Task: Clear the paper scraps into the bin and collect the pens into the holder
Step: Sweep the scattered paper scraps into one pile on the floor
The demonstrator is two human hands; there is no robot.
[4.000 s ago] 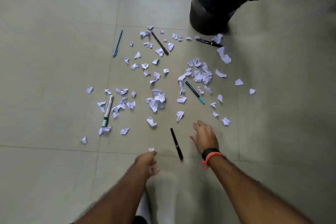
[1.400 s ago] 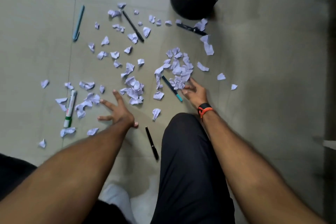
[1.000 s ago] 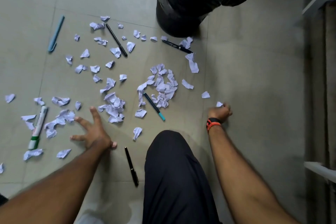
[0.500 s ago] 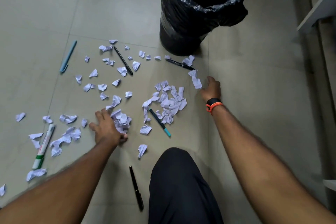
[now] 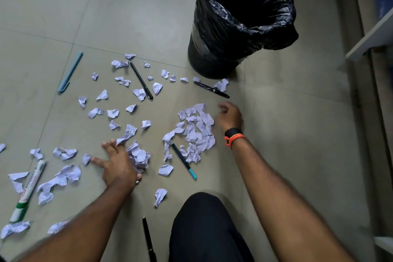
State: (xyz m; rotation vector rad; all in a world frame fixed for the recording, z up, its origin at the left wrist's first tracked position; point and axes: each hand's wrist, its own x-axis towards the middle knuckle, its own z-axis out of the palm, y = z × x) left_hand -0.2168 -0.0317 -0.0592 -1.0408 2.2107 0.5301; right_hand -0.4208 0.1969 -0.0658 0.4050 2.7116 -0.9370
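Lilac paper scraps litter the tiled floor; the biggest heap [image 5: 197, 132] lies in the middle. My right hand [image 5: 230, 116], blurred and cupped, touches that heap's right edge. My left hand [image 5: 116, 164] presses flat with spread fingers against a smaller crumpled pile [image 5: 139, 157]. A teal-tipped pen [image 5: 184, 160] lies by the big heap. Two black pens [image 5: 141, 80] [image 5: 211, 90], a light blue pen [image 5: 71, 71], a white-and-green marker [image 5: 27, 191] and a third black pen [image 5: 148, 238] lie about. The black-lined bin [image 5: 204, 49] stands behind. No pen holder is in view.
My knee in dark trousers [image 5: 204, 225] is bent up at the bottom centre, between my arms. A pale shelf edge [image 5: 370, 34] juts in at the right. Bare tile stretches to the right of the bin and heap.
My right hand has swept a long scrap leftward into the big heap. My left hand has pushed the small pile slightly right. The view has tilted a little.
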